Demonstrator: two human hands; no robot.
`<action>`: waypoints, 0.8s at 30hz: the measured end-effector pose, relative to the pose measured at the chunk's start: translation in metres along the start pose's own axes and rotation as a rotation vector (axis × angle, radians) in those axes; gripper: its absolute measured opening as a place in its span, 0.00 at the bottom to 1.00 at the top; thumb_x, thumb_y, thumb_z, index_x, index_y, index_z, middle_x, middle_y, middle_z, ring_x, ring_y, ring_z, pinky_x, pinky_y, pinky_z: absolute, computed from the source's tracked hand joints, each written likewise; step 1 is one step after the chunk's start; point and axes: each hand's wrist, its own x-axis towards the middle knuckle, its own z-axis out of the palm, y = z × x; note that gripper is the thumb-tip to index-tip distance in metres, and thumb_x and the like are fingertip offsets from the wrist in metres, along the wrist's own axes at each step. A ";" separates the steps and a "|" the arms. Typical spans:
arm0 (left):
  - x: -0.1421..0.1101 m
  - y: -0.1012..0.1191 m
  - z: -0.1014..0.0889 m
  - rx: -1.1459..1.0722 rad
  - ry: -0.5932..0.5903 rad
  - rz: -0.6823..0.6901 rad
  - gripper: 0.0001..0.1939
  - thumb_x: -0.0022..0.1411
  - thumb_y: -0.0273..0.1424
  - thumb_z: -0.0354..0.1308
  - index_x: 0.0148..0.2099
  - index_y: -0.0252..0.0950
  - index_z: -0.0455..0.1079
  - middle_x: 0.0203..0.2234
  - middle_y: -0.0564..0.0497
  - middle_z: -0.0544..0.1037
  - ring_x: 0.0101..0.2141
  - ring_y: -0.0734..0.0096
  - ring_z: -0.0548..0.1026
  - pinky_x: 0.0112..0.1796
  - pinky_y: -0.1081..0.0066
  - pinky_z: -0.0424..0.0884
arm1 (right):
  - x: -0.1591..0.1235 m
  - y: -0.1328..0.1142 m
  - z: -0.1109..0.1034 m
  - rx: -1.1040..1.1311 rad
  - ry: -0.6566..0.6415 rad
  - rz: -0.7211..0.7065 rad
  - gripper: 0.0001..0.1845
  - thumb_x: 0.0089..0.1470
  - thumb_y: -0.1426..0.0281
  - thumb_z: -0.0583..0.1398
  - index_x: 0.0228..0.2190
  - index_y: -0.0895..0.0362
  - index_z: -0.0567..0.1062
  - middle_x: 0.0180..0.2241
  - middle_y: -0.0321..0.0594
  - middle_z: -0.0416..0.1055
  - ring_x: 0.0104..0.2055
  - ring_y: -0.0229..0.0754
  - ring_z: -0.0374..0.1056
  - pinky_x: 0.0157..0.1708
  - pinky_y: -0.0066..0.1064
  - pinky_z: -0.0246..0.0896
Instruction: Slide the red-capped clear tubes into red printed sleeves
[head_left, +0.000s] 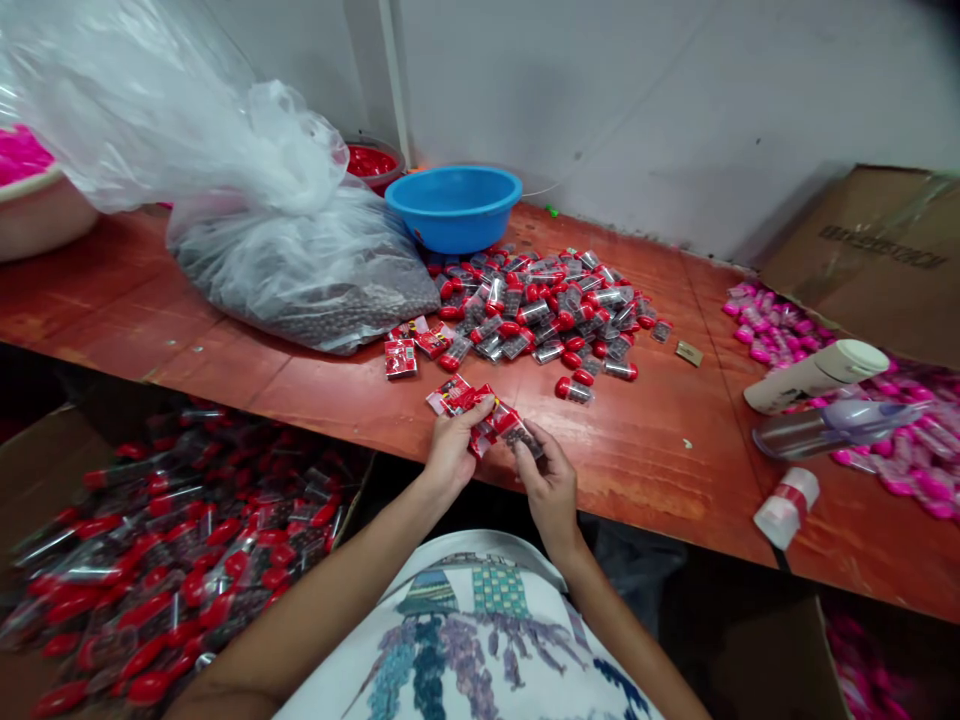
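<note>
Near the table's front edge, my left hand (451,445) is closed on several red printed packets (484,440), its thumb pressed on top. My right hand (551,485) pinches a small transparent capsule (523,437) filled with dark beads. The capsule's upper end meets the packets, so I cannot tell whether they touch or overlap. More red packets (400,358) lie on the table just beyond my left hand. Behind both hands spreads a pile of red-capped capsules (536,310) with dark contents. A small group of capsules (576,390) lies apart in front of it.
A plastic bag of dark beads (322,290) and a blue basin (454,205) stand behind. At right lie pink capsules (926,450), a white flask (817,375), a transparent bottle (832,428), a white roll (787,507) and a carton (870,260). Below left, a box holds red-capped capsules (187,540).
</note>
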 end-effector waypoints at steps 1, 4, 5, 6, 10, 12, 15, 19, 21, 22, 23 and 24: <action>-0.001 0.001 0.000 0.000 -0.007 0.019 0.14 0.38 0.20 0.69 0.30 0.31 0.71 0.23 0.52 0.78 0.23 0.73 0.75 0.28 0.73 0.74 | 0.000 0.000 0.000 0.001 -0.017 0.015 0.19 0.54 0.64 0.59 0.47 0.56 0.74 0.35 0.41 0.74 0.33 0.40 0.69 0.32 0.31 0.67; -0.004 0.005 0.001 0.028 -0.071 0.050 0.15 0.39 0.22 0.70 0.31 0.32 0.71 0.24 0.53 0.77 0.24 0.73 0.74 0.29 0.73 0.73 | 0.002 -0.003 -0.003 0.038 -0.047 0.082 0.20 0.53 0.63 0.59 0.47 0.55 0.74 0.32 0.39 0.74 0.27 0.37 0.66 0.26 0.29 0.65; -0.006 0.006 0.001 0.045 -0.112 0.053 0.15 0.40 0.23 0.70 0.32 0.32 0.71 0.24 0.53 0.77 0.24 0.73 0.74 0.29 0.72 0.73 | 0.003 -0.004 -0.004 0.059 -0.052 0.107 0.21 0.52 0.63 0.60 0.47 0.55 0.73 0.31 0.37 0.73 0.25 0.36 0.65 0.24 0.28 0.64; -0.007 0.007 0.002 0.063 -0.161 0.055 0.14 0.41 0.24 0.70 0.32 0.32 0.71 0.25 0.53 0.77 0.25 0.73 0.75 0.30 0.72 0.73 | 0.004 -0.006 -0.005 0.084 -0.055 0.130 0.21 0.52 0.63 0.60 0.48 0.55 0.73 0.30 0.36 0.73 0.23 0.34 0.63 0.23 0.27 0.63; -0.014 0.012 0.003 0.152 -0.295 0.069 0.14 0.39 0.23 0.71 0.30 0.31 0.70 0.24 0.53 0.77 0.25 0.75 0.74 0.30 0.74 0.71 | 0.008 -0.009 -0.010 0.173 -0.079 0.174 0.20 0.51 0.64 0.61 0.47 0.54 0.73 0.26 0.33 0.70 0.21 0.33 0.60 0.20 0.26 0.62; -0.016 0.013 0.003 0.204 -0.305 0.085 0.14 0.38 0.23 0.71 0.26 0.32 0.69 0.20 0.55 0.74 0.21 0.78 0.71 0.26 0.77 0.68 | 0.009 -0.009 -0.012 0.186 -0.100 0.171 0.21 0.51 0.64 0.62 0.47 0.53 0.74 0.28 0.34 0.70 0.22 0.33 0.61 0.20 0.26 0.63; -0.016 0.013 0.002 0.251 -0.298 0.150 0.15 0.37 0.22 0.71 0.27 0.32 0.68 0.20 0.56 0.73 0.20 0.79 0.69 0.25 0.78 0.67 | 0.009 -0.008 -0.014 0.167 -0.119 0.135 0.20 0.50 0.65 0.63 0.47 0.52 0.75 0.33 0.36 0.70 0.25 0.34 0.62 0.21 0.26 0.65; -0.017 0.012 -0.001 0.202 -0.277 0.225 0.20 0.35 0.20 0.71 0.33 0.35 0.70 0.27 0.57 0.76 0.26 0.77 0.73 0.32 0.76 0.70 | 0.008 -0.009 -0.015 0.133 -0.150 0.118 0.21 0.51 0.64 0.62 0.48 0.50 0.74 0.33 0.36 0.68 0.26 0.34 0.63 0.21 0.27 0.65; -0.017 0.012 -0.001 0.180 -0.271 0.212 0.19 0.36 0.21 0.71 0.32 0.35 0.69 0.27 0.57 0.76 0.26 0.77 0.73 0.33 0.75 0.71 | 0.007 -0.010 -0.015 0.078 -0.152 0.036 0.19 0.53 0.66 0.61 0.48 0.49 0.74 0.33 0.35 0.67 0.27 0.35 0.63 0.24 0.27 0.64; -0.017 0.012 0.000 0.169 -0.268 0.195 0.17 0.37 0.21 0.71 0.31 0.34 0.69 0.26 0.56 0.76 0.26 0.77 0.73 0.32 0.75 0.71 | 0.006 -0.011 -0.015 0.040 -0.144 -0.031 0.18 0.53 0.68 0.60 0.48 0.48 0.75 0.32 0.35 0.67 0.28 0.35 0.63 0.26 0.28 0.64; -0.018 0.012 0.000 0.154 -0.265 0.177 0.16 0.37 0.22 0.71 0.29 0.33 0.69 0.25 0.56 0.75 0.25 0.77 0.73 0.32 0.76 0.70 | 0.005 -0.012 -0.015 0.001 -0.132 -0.099 0.18 0.54 0.69 0.60 0.47 0.48 0.75 0.32 0.35 0.66 0.29 0.35 0.63 0.28 0.28 0.63; -0.018 0.012 0.001 0.137 -0.262 0.159 0.15 0.38 0.22 0.71 0.29 0.33 0.69 0.24 0.56 0.75 0.25 0.77 0.72 0.31 0.76 0.70 | 0.005 -0.013 -0.015 -0.035 -0.117 -0.154 0.18 0.54 0.70 0.59 0.47 0.48 0.75 0.32 0.35 0.66 0.30 0.36 0.63 0.29 0.28 0.63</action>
